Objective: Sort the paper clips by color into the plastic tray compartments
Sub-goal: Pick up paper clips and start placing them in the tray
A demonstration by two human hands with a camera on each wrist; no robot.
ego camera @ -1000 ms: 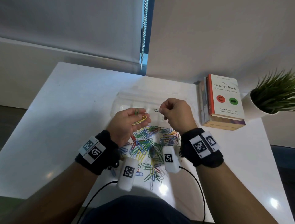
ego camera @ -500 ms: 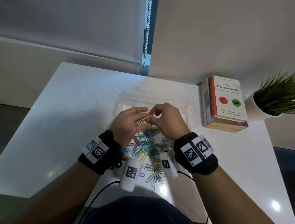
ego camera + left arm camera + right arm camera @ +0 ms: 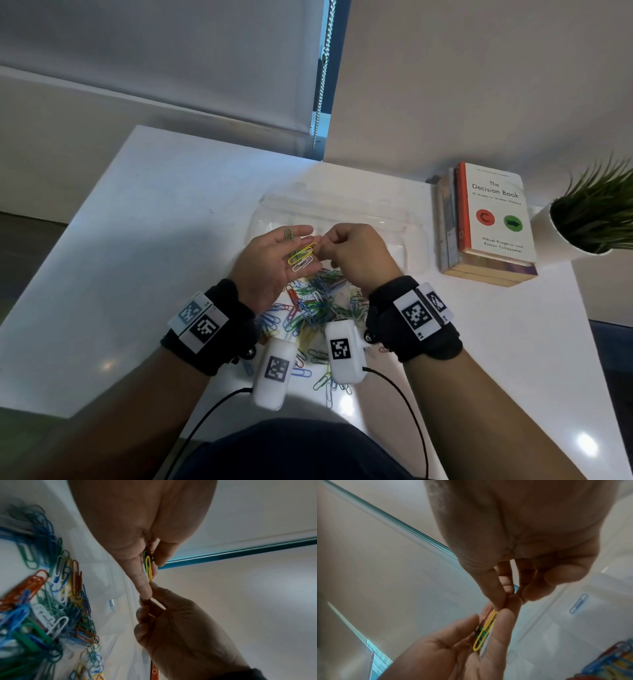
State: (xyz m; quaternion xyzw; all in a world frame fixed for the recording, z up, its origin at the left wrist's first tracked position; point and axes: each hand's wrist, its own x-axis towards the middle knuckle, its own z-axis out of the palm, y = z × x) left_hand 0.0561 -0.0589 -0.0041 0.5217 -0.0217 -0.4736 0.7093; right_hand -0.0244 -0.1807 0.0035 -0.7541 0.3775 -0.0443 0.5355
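While the left hand [image 3: 274, 263] lies palm-up above the desk [image 3: 137, 240], its fingers only loosely bent, it cradles a few paper clips: a yellow clip [image 3: 303, 252], a white clip [image 3: 302, 264] just beneath it, and a green clip [image 3: 288, 234] near the fingertips. Right hand [image 3: 356, 255], fingers curled, meets the left at the fingertips, thumb and forefinger pinching the far end of the yellow clip, as the right wrist view shows [image 3: 485, 630]. Below both hands, toward the near edge of the desk, spreads the mixed pile of paper clips [image 3: 318, 308] in blue, green, red, yellow and white. Clear plastic tray [image 3: 404, 233] sits just beyond the hands; one blue clip [image 3: 578, 603] lies in a compartment, though which compartment cannot be told. At the right edge of the desk rests a stack of books [image 3: 486, 222], with a potted plant [image 3: 596, 216] at the far right corner.
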